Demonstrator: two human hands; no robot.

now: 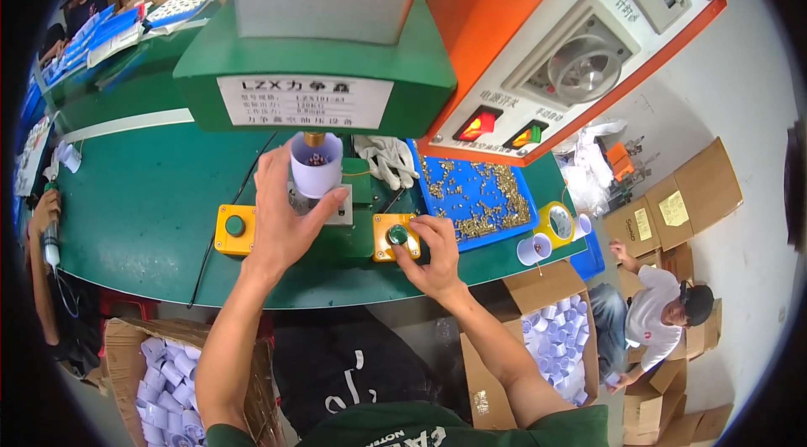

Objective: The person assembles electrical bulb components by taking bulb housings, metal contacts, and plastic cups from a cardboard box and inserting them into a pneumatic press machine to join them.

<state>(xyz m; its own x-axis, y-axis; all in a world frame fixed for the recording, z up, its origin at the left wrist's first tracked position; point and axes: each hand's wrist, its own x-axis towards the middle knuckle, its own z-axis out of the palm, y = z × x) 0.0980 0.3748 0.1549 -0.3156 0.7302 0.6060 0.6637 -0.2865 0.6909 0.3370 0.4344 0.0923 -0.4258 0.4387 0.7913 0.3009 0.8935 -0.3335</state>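
My left hand (282,224) holds a white plastic cup (318,181) between thumb and fingers, beneath the green head of a press (202,77). A brass-coloured rod (314,139) reaches down toward the cup's open mouth, and small brassy parts show inside. My right hand (435,258) is at the right-hand yellow button box (384,250), its thumb at the green button (398,234) and its fingers around the right edge. A second yellow button box (225,240) sits left of the press, near my left wrist.
A blue tray (445,171) of small brass parts lies right of the press, with gloves (391,163) beside it. A tape roll (558,220) and cups stand at the table's right edge. Cartons of white cups (164,388) flank me. Other people sit at left and right.
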